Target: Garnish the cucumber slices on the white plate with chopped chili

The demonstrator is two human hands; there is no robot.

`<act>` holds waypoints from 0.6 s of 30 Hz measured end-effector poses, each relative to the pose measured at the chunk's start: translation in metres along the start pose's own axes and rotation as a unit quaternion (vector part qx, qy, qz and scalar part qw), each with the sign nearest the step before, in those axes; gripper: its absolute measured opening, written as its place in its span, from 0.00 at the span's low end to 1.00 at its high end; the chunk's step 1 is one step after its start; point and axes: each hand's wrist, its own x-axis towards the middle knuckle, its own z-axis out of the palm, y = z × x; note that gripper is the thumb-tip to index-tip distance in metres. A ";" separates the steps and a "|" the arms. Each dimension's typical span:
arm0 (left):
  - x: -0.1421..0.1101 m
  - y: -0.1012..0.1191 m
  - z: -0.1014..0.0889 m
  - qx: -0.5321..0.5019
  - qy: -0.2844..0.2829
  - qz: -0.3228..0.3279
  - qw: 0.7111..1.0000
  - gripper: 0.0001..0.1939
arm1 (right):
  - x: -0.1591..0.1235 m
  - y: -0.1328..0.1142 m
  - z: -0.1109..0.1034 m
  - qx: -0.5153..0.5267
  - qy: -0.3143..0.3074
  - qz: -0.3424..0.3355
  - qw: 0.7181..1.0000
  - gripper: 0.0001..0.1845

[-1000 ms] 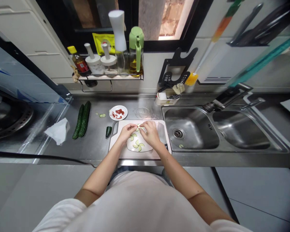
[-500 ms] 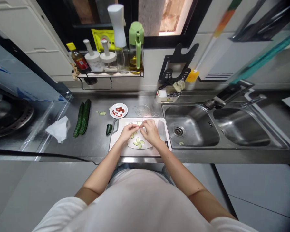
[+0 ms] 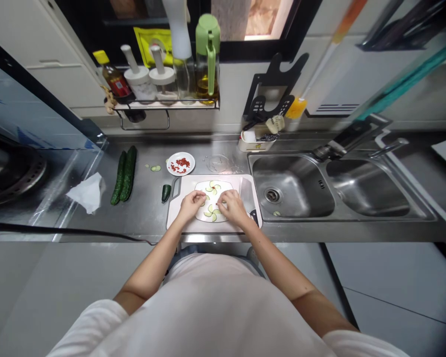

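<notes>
Cucumber slices (image 3: pixel 208 214) fan out on the white plate (image 3: pixel 226 184), probably set central for easy reach. Right hand (image 3: pixel 233 206) looks pinched on a red bit (image 3: pixel 217 203); left hand (image 3: pixel 190 205) is bunched at the plate's left, can't tell if it's gripping anything.

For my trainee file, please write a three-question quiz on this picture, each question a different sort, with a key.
1. True or false: the white plate with cucumber slices rests on the cutting board.
2. What lies left of the saucer of red bits? A) green-capped oil bottle; B) two long cucumbers; C) yellow-headed brush.
3. Which of the person's hands is nearer the sink?

Key: 1 True; 2 B; 3 The right hand.
</notes>
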 end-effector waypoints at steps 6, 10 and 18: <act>-0.003 -0.009 -0.003 0.051 0.015 0.007 0.999 0.15 | -0.002 0.013 0.008 -0.100 -0.030 0.036 0.994 0.08; -0.004 -0.012 -0.001 0.062 0.019 0.005 0.998 0.14 | 0.000 0.012 0.018 -0.122 -0.036 0.022 0.992 0.08; -0.008 -0.017 -0.001 0.098 0.015 0.017 0.995 0.10 | 0.005 0.012 0.025 -0.115 -0.034 0.023 0.992 0.08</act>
